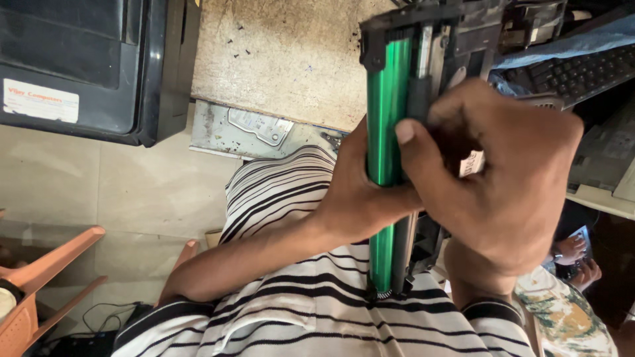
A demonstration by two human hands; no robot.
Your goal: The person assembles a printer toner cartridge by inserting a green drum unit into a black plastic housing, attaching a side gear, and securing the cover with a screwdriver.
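Note:
A black toner cartridge [436, 26] with a shiny green drum roller [385, 86] stands on end against my striped shirt. My left hand [357, 198] wraps around the middle of the drum from the left and grips the cartridge. My right hand [503, 172] closes over the cartridge's right side, its thumb pressed on the dark roller beside the green drum. The lower end of the cartridge [387, 287] rests near my lap.
A worn wooden worktop [278, 59] with a metal plate [251, 129] at its edge lies ahead. A black printer [92, 66] sits at the left, a keyboard [582, 69] at the right. An orange plastic chair [40, 284] stands on the tiled floor. Another person's hand [575, 254] shows at lower right.

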